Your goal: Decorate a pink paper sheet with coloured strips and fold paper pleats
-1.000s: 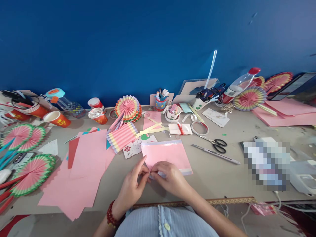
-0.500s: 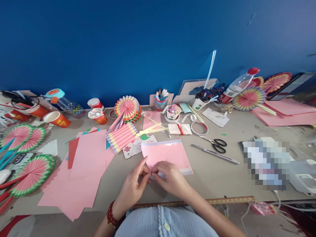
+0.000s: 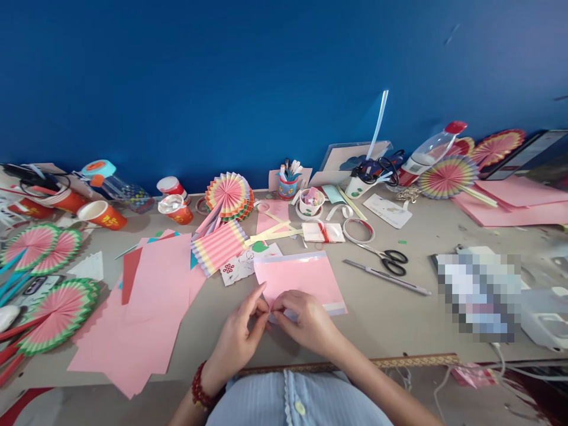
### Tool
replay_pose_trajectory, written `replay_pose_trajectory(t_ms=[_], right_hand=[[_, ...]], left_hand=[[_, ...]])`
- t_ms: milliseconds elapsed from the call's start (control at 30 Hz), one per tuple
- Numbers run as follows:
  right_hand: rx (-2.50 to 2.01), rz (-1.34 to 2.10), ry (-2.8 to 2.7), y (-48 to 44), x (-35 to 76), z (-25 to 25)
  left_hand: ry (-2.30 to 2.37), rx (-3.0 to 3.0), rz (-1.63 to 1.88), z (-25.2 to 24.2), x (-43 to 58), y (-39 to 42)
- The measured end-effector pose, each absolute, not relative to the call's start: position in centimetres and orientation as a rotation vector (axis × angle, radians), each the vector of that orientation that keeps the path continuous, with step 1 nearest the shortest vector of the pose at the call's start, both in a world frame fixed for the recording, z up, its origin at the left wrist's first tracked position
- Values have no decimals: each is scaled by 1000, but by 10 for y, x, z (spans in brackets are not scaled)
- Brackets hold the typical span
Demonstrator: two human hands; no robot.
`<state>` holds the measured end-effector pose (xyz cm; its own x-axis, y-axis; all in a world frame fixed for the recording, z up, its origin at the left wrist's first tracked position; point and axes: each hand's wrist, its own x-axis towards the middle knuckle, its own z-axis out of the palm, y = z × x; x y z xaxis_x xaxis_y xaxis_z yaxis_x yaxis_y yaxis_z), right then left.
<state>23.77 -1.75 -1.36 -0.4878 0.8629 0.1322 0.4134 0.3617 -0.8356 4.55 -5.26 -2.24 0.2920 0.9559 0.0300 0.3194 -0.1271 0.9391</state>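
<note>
A pink sheet of paper (image 3: 302, 273) with pale lilac bands along its far and near edges lies on the table in front of me. My left hand (image 3: 244, 322) is at its near left corner, thumb and fingertips drawn together there. From the other side my right hand (image 3: 304, 316) pinches the same corner, its fingertips meeting those of the left. The fingers cover the corner itself. Left of the sheet lie a pleated striped paper (image 3: 220, 247) and a stack of pink paper (image 3: 155, 296).
Scissors (image 3: 386, 260), a grey utility knife (image 3: 386, 277) and a tape roll (image 3: 358, 231) lie to the right. Folded paper fans (image 3: 57, 313) crowd the left end. Paper cups (image 3: 102, 214), a pen holder (image 3: 287, 186) and a plastic bottle (image 3: 428, 155) stand near the blue wall.
</note>
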Motion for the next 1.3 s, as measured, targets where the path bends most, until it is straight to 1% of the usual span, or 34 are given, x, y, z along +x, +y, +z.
replay_pose_trajectory(t_ms=[267,500,1300], right_hand=[[-1135,1020,-2064,-18,238,-12],[-1129,1099,-2062,-15,239,-8],[-1134,1088,-2037,-15,238,-9]], left_hand=[[1179,1635,855,-24,46,-53],[1171,1628,869,-24,46,-52],[1203,1605,884,-25,46,-53]])
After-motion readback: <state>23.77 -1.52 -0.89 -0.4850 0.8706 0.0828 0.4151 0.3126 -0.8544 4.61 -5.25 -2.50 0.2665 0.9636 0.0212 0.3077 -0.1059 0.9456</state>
